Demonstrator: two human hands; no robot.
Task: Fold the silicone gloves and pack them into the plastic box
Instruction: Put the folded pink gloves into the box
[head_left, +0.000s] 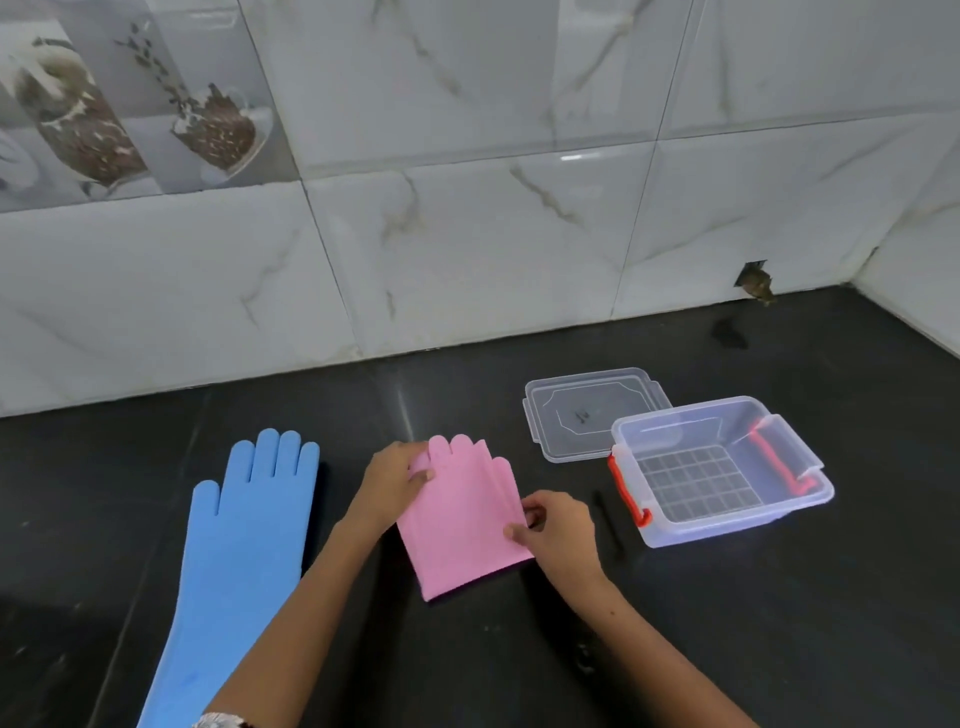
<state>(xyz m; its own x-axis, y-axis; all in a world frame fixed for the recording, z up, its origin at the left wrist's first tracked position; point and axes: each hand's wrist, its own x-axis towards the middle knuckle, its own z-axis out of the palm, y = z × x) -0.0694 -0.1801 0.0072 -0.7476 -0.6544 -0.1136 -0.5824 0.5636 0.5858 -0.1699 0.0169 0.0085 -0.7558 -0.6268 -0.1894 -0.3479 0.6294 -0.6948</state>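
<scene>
Two silicone gloves lie on the dark countertop (727, 649). The pink glove (462, 525) sits folded at the centre, doubled over so its fingers point toward the marble-tiled wall (467, 234) and its folded edge faces the person. The left hand (397, 480) rests on the glove's upper left corner, thumb on top and fingers pressed against the material near the glove's fingers. The right hand (558, 530) pinches the glove's right edge between thumb and curled fingers. The blue glove (244, 545) lies flat and unfolded just to the left, fingers toward the wall, cuff running off the lower edge of the view. The clear plastic box (722, 470) stands open to the right, apart from the pink glove, with orange-red latches on its two short sides and a grid pattern on its floor; nothing lies inside. Its clear lid (587, 410) lies flat behind the box, touching or overlapped by the box's rear corner. A small dark mark shows on the lid; no writing, brand or label can be read anywhere.
</scene>
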